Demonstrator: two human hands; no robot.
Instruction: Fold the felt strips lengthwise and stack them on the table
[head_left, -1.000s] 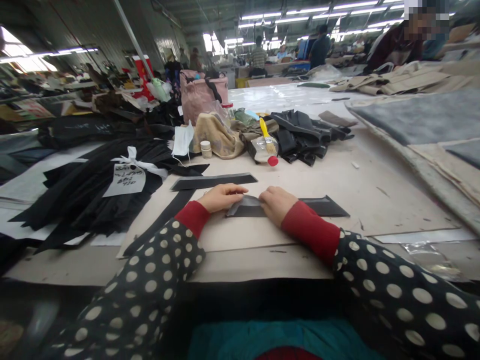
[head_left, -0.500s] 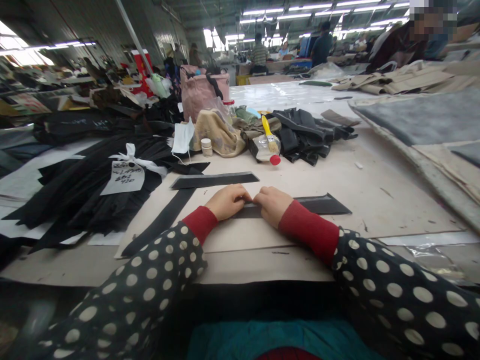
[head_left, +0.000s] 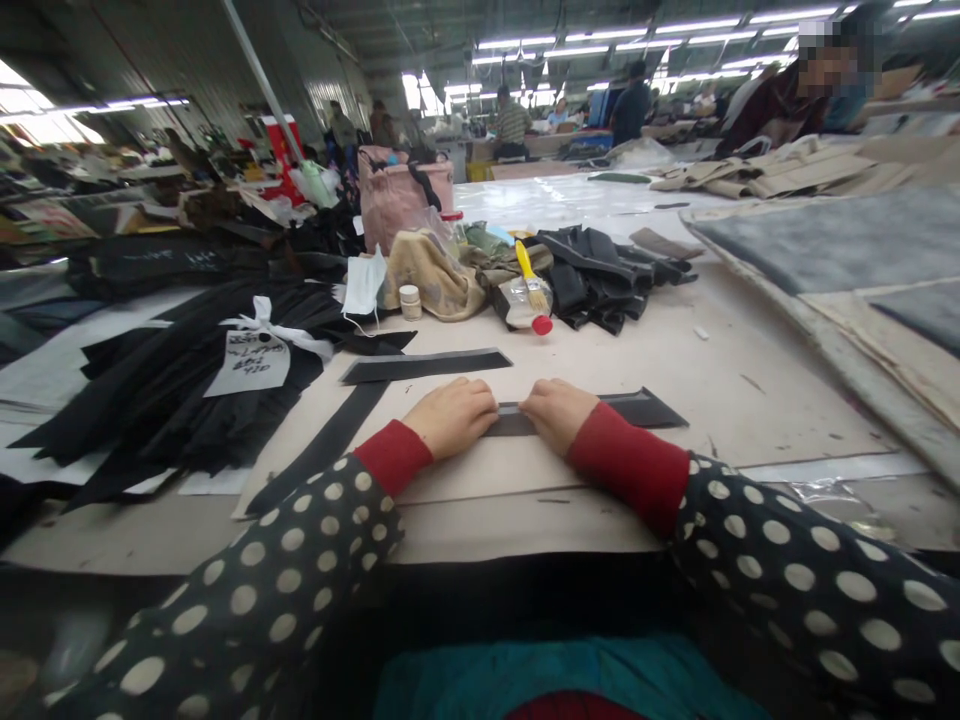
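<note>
A black fabric strip [head_left: 643,409] with a lighter upper edge lies across the pale board in front of me. My left hand [head_left: 454,416] is closed at the strip's left part, fingers curled over its upper edge. A short way to the right, my right hand [head_left: 556,412] pinches the same edge. A bit of the strip shows between the two hands; its left end is hidden under my left hand. Beyond the left hand lies a second black strip [head_left: 427,365] with a grey edge, crossing the top of a third black strip [head_left: 319,450] that runs diagonally.
A bundle of black strips [head_left: 172,370] with a handwritten tag [head_left: 249,364] lies at left. Behind are a small bottle [head_left: 410,302], a yellow-handled brush [head_left: 531,275], a pink bag [head_left: 405,195] and folded black pieces [head_left: 589,270]. Layered grey sheets [head_left: 840,240] are at right. People work farther back.
My hands have moved apart along the strip, the left one to the left and the right one slightly right, baring more of it between them. The view has shifted a little.
</note>
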